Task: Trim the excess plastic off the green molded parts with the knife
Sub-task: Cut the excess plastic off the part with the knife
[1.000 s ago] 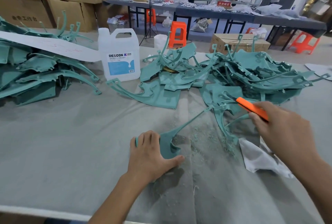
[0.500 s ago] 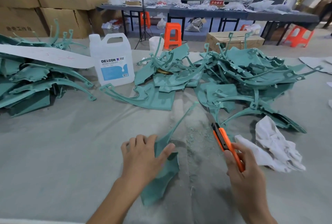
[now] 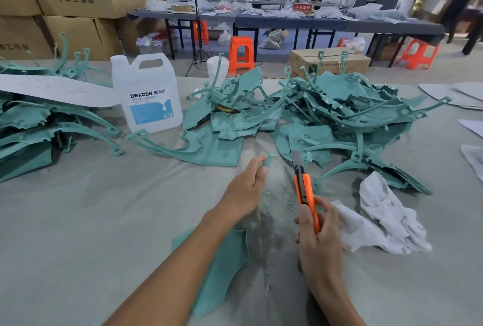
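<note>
One green molded part (image 3: 224,268) lies on the grey cloth under my left forearm, its wide flat end toward me. My left hand (image 3: 245,187) grips its thin far end, whose tip shows past my fingertips. My right hand (image 3: 318,234) is shut on an orange utility knife (image 3: 305,192). The blade points away from me and stands just right of my left hand, apart from the part. Green shavings cover the cloth between my hands. A big heap of green parts (image 3: 339,114) lies behind, with another stack (image 3: 34,127) at the left.
A white DEXCON jug (image 3: 147,93) stands behind left. A crumpled white rag (image 3: 379,218) lies right of the knife. A white sheet (image 3: 52,90) rests on the left stack. Cardboard boxes, orange stools, tables and people fill the background.
My left hand slid forward along the part to its thin far end, and the part now lies closer to me. My right hand brought the knife in from the heap to beside my left hand.
</note>
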